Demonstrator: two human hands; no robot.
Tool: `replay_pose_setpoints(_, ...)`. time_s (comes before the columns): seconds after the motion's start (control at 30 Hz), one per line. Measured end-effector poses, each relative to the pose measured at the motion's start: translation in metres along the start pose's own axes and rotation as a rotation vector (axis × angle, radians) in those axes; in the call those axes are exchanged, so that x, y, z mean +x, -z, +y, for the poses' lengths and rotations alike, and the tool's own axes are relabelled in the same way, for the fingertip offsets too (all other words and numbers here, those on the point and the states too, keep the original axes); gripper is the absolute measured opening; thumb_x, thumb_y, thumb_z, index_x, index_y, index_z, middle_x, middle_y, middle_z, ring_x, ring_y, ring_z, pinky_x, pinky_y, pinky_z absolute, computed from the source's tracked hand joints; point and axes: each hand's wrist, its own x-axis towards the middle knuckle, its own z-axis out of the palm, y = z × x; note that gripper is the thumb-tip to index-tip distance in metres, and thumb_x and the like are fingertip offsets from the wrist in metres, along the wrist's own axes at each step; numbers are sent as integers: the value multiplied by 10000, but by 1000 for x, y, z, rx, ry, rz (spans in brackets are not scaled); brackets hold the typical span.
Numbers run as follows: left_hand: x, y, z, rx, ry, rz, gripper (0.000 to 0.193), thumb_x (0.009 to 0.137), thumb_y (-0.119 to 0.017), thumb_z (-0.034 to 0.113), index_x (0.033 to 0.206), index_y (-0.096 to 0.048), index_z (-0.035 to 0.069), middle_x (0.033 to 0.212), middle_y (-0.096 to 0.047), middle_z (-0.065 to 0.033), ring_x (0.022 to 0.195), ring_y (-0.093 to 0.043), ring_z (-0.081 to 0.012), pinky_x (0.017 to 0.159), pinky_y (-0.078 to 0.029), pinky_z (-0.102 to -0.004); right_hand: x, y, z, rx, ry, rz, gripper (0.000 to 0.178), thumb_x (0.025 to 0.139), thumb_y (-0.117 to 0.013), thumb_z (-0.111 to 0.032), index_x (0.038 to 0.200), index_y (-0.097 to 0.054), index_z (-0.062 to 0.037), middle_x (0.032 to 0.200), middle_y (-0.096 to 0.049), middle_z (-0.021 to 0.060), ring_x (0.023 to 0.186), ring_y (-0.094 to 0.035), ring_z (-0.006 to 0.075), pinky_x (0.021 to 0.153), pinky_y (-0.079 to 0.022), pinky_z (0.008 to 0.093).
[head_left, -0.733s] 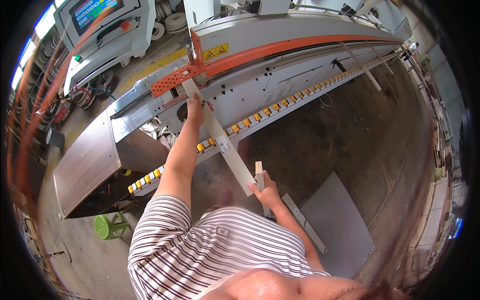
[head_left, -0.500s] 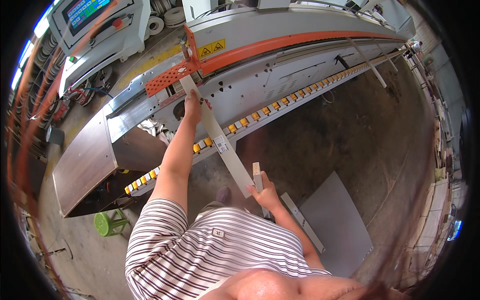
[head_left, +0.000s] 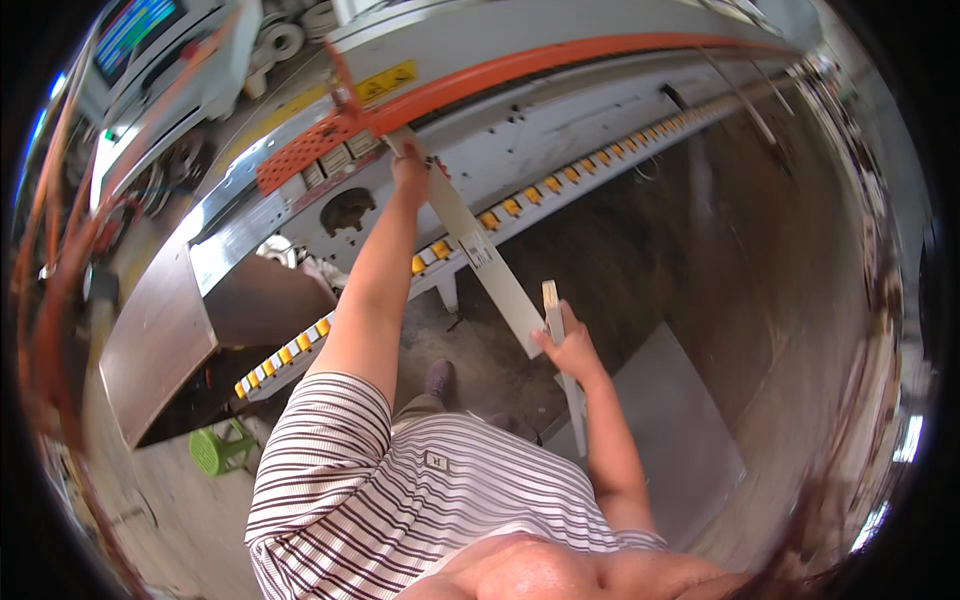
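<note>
A long pale narrow board (head_left: 487, 268) with a printed label slants from the machine's edge back toward me. My left hand (head_left: 410, 174) is closed on its far part, just under the orange beam. At the near end, my right hand (head_left: 572, 346) touches that board with its thumb side. The same right hand grips a second narrow board (head_left: 553, 309), held steeply, with a light-coloured end face pointing up. The lower part of this second board shows below the hand, beside my forearm. The far tip of the first board goes under the orange beam.
The long grey machine (head_left: 520, 135) has an orange beam (head_left: 520, 75) and a perforated orange plate (head_left: 300, 155). A rail of yellow rollers (head_left: 532, 195) runs along its front. A large grey panel (head_left: 670, 430) lies at my right. A green stool (head_left: 222, 448) stands at left.
Both hands and the first board have moved right along the machine, the board's far end passing from beside the perforated plate to under the beam. The view has shifted too.
</note>
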Motion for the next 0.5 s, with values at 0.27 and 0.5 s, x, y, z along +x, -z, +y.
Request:
replay_pose_setpoints(0.27,-42,-17,-30,961,-970,45,407,855,-697,133,1179,-479,17,1165,-577,-173,1062,-600,-294,921,-484,-385,-28,44,-13,-170,73,404,554,806,-790,-276,1120,-423,-5,956,-622,222,949,-620,471,785,-529,473)
replay_pose_setpoints(0.5,-349,3,-101,484,-14,-1228,728,889,-684,120,1475,-264,20,1463,-354,-152,1350,-368,-254,1087,-353,-392,-16,5,-117,-131,278,219,623,806,-776,-397,1151,-425,-14,1011,-529,209,949,-599,465,766,-523,492)
